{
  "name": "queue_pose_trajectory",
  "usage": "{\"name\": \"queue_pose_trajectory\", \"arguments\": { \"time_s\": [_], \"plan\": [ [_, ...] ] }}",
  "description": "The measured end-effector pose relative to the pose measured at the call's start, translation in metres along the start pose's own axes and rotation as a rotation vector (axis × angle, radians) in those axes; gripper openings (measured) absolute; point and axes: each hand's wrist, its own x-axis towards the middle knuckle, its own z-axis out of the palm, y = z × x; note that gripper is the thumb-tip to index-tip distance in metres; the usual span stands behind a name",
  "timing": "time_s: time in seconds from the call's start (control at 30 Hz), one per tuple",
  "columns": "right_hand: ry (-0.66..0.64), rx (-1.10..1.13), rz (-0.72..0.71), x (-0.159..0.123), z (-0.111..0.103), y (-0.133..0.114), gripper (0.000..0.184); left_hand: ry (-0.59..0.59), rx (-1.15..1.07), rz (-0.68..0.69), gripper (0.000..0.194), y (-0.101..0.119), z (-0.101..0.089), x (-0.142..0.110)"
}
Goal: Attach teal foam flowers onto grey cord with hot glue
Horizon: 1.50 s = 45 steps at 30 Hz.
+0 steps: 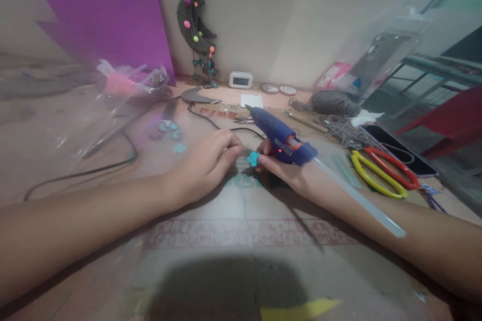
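Thumb and finger of my right hand (273,161) pinch a small teal felt flower (252,159). A blue hot glue gun (276,133) lies across the same hand, nozzle pointing up and left, with a small red light on. Its handle is hidden by the hand, so I cannot tell how it is gripped. From its back a long clear glue stick (361,198) runs over my right forearm. Just left of the flower, my left hand (216,163) is closed, thumb against forefinger; anything between them is too small to make out. Several teal felt pieces (173,130) lie beyond it.
Clear plastic bags (128,85) and a black cord (83,176) are on the left. Scissors (380,173) with red and yellow handles, a phone (399,150) and grey yarn (335,104) occupy the right. A white digital clock (240,80) stands by the wall below a hanging moon decoration (194,20).
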Motion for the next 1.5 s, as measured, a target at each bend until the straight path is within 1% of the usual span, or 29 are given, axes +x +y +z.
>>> {"name": "queue_pose_trajectory", "arguments": {
  "time_s": [0.1,0.2,0.33,0.37,0.43,0.53,0.63,0.7,0.8,1.0,1.1,1.23,1.37,1.5],
  "plan": [
    [0.029,-0.006,-0.027,0.000,0.003,0.010,0.013,-0.047,-0.016,-0.026,0.021,0.002,-0.001,0.002],
    [0.030,-0.036,-0.117,-0.002,0.005,0.018,0.011,-0.119,0.011,-0.024,0.026,0.004,-0.001,0.004],
    [-0.014,-0.150,-0.262,-0.008,0.003,0.015,0.013,-0.162,0.022,-0.008,0.026,0.003,-0.002,0.005],
    [-0.022,-0.165,-0.277,-0.009,0.002,0.014,0.014,-0.169,0.012,-0.006,0.025,0.003,-0.002,0.005],
    [-0.029,-0.161,-0.256,-0.009,0.002,0.014,0.015,-0.177,-0.023,-0.015,0.023,0.004,-0.002,0.005],
    [-0.035,-0.100,-0.177,-0.007,0.003,0.019,0.015,-0.180,-0.085,-0.086,0.022,0.006,-0.001,0.005],
    [-0.031,-0.056,-0.155,-0.006,0.004,0.024,0.015,-0.189,-0.130,-0.164,0.019,0.007,0.000,0.003],
    [-0.034,-0.064,-0.153,-0.006,0.004,0.023,0.015,-0.192,-0.154,-0.180,0.016,0.007,0.001,0.002],
    [-0.040,-0.086,-0.164,-0.007,0.004,0.019,0.017,-0.196,-0.176,-0.184,0.013,0.008,0.002,0.001],
    [0.003,-0.105,-0.198,-0.007,0.003,0.021,0.011,-0.180,-0.136,-0.201,0.005,0.013,0.001,0.004],
    [0.022,-0.128,-0.215,-0.006,0.002,0.022,0.009,-0.173,-0.109,-0.172,0.008,0.013,0.000,0.004],
    [0.005,-0.101,-0.183,-0.006,0.002,0.022,0.008,-0.172,-0.113,-0.161,0.023,0.011,0.000,0.002],
    [-0.026,-0.032,-0.145,-0.007,0.004,0.025,0.012,-0.155,-0.125,-0.146,0.020,0.009,0.001,0.002],
    [-0.026,-0.012,-0.131,-0.007,0.004,0.025,0.013,-0.168,-0.110,-0.136,0.015,0.009,0.002,0.002]
  ]
}}
